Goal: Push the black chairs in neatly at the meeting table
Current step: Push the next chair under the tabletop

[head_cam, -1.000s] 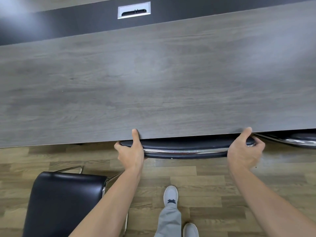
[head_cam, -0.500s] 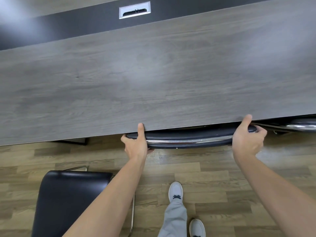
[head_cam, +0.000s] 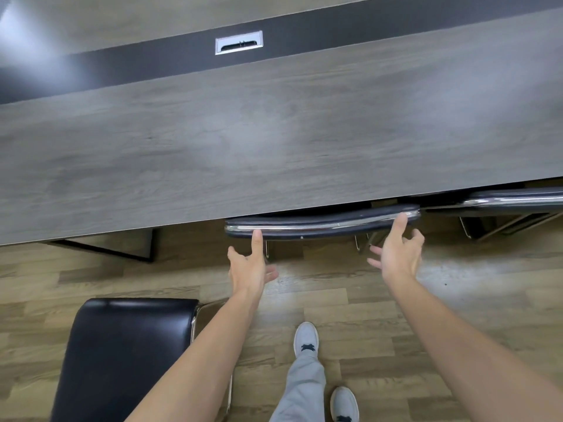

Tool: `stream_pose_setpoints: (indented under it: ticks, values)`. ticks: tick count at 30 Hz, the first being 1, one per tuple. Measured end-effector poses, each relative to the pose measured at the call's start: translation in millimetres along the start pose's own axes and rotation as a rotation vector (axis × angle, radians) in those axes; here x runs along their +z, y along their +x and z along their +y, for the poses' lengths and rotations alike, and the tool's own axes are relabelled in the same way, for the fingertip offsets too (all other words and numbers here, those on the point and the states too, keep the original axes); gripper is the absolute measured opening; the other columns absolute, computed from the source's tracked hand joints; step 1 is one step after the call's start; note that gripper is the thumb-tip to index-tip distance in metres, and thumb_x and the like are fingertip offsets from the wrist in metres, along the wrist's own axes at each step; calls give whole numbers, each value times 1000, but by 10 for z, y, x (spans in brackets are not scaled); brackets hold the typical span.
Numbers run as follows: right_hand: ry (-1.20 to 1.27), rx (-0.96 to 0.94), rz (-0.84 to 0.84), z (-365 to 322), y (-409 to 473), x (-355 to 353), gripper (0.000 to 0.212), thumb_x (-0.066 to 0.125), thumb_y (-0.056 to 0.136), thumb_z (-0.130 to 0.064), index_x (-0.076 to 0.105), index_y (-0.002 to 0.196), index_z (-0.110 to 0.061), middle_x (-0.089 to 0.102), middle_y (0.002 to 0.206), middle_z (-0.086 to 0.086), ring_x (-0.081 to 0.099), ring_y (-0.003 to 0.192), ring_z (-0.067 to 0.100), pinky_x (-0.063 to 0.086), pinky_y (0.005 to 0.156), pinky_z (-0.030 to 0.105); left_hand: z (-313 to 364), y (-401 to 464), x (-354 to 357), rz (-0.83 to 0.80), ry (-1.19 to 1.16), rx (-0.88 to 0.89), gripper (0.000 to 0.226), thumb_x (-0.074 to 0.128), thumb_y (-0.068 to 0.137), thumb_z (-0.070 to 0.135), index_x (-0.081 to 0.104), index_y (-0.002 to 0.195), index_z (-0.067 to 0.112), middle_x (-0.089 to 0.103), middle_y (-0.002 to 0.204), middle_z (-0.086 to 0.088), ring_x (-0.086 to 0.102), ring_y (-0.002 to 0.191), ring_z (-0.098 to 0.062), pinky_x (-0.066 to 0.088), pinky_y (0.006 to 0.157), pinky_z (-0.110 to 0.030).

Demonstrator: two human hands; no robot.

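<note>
A black chair with a chrome rail [head_cam: 323,225] is tucked under the grey wood meeting table [head_cam: 274,141]; only the top of its backrest shows at the table's near edge. My left hand [head_cam: 248,264] hovers just below the backrest's left end with fingers spread, the fingertip touching the rail. My right hand [head_cam: 397,252] is spread by the right end, one fingertip at the rail. A second black chair [head_cam: 128,354] stands pulled out at the lower left. Another black chair [head_cam: 511,202] sits pushed in at the right.
A dark strip with a silver cable port [head_cam: 239,45] runs along the table's middle. A black table leg [head_cam: 122,248] stands on the wooden floor [head_cam: 396,315] at the left. My legs and grey shoes [head_cam: 306,338] are below centre.
Both hands gripped the pushed-in chair's backrest before; now they have let go and opened, drawing back slightly. The view has shifted back, showing more floor.
</note>
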State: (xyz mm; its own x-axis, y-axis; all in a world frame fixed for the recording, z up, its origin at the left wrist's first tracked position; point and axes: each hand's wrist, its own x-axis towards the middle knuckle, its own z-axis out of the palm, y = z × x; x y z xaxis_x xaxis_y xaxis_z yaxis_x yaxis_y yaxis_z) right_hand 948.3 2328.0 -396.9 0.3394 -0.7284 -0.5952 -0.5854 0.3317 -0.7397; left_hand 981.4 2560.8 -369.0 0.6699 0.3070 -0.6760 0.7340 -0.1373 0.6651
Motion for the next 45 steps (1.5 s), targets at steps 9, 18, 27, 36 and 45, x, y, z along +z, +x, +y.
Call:
stream_pose_setpoints:
  ticks: [9, 18, 27, 36, 45]
  values:
    - [-66, -207, -130, -53, -624, -352, 73, 37, 96, -66, 24, 155, -24, 55, 133, -1, 71, 79, 16, 61, 54, 36, -85, -703, -140, 12, -66, 98, 97, 54, 88, 69, 7, 159, 23, 66, 100, 3, 76, 71, -18, 59, 87, -38]
    - [-103, -354, -149, -83, -1158, -1010, 70, 36, 95, -66, 38, 148, -21, 58, 132, -4, 71, 82, 19, 62, 54, 40, -347, -1491, -358, 28, 55, 250, 108, 36, 70, 93, 31, 152, 24, 63, 128, -1, 60, 120, -27, 45, 106, -44]
    - [-114, -490, -126, 128, -1527, -1503, 77, 28, 84, -82, 51, 136, -29, 61, 128, -12, 70, 94, 17, 59, 79, 47, -503, -2201, -448, -1, 176, 456, 68, 26, 98, 67, 50, 142, 20, 55, 134, 4, 49, 115, -16, 38, 86, -24]
    - [-171, -608, -200, 59, -1747, -1907, 49, 35, 103, -50, 54, 135, -19, 60, 135, -1, 52, 118, 15, 32, 92, 26, -570, -2592, -488, -47, 261, 600, 72, 30, 97, 69, 47, 146, 19, 52, 146, 3, 45, 136, -17, 30, 114, -33]
    - [-175, -681, -179, 20, -1969, -1880, 58, 33, 99, -57, 50, 142, -22, 59, 137, -4, 52, 127, 14, 38, 106, 33, -522, -2666, -537, -98, 232, 642, 71, 29, 96, 71, 57, 133, 17, 60, 135, -1, 52, 127, -21, 37, 110, -38]
